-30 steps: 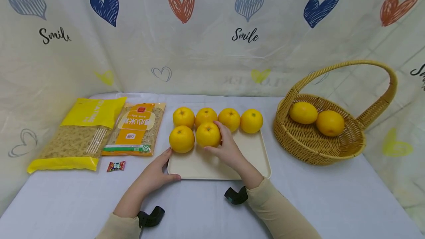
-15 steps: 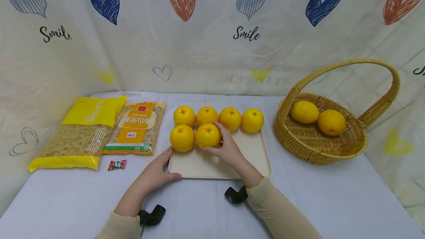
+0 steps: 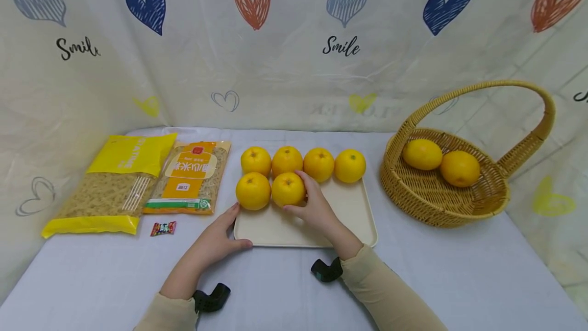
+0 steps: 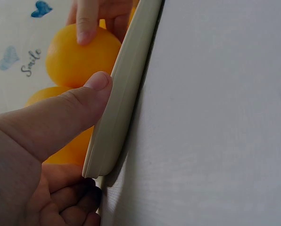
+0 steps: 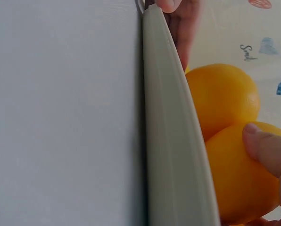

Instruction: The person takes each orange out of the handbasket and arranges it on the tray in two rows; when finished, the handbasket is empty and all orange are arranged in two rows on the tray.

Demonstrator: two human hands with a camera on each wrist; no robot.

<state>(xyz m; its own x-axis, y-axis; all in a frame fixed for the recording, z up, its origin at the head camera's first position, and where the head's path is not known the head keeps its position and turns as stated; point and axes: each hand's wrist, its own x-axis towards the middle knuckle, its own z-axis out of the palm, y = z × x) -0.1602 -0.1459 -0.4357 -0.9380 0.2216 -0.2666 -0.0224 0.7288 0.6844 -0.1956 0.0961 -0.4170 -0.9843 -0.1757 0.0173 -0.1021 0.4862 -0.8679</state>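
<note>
A cream tray (image 3: 349, 218) carries several oranges, one row of them at the back and two more in front on the left. My right hand (image 3: 319, 211) holds the right one of the front pair, an orange (image 3: 287, 189), with the thumb at its near side and fingers round its right side. The other front orange (image 3: 252, 191) sits right beside it. At the tray's front left corner, my left hand (image 3: 213, 241) grips the edge. In the left wrist view its thumb (image 4: 84, 101) lies against the rim, the other fingers curled beside the corner.
A wicker basket (image 3: 422, 213) with a tall handle stands to the right, two oranges (image 3: 459, 168) inside. On the left lie a large yellow pasta bag (image 3: 110, 188), a smaller orange-labelled packet (image 3: 188, 178) and a small wrapped candy (image 3: 163, 228). A printed curtain (image 3: 294, 65) hangs behind the table.
The head view has shifted very slightly. Both hands keep their places, the right on the front orange and the left at the tray corner.
</note>
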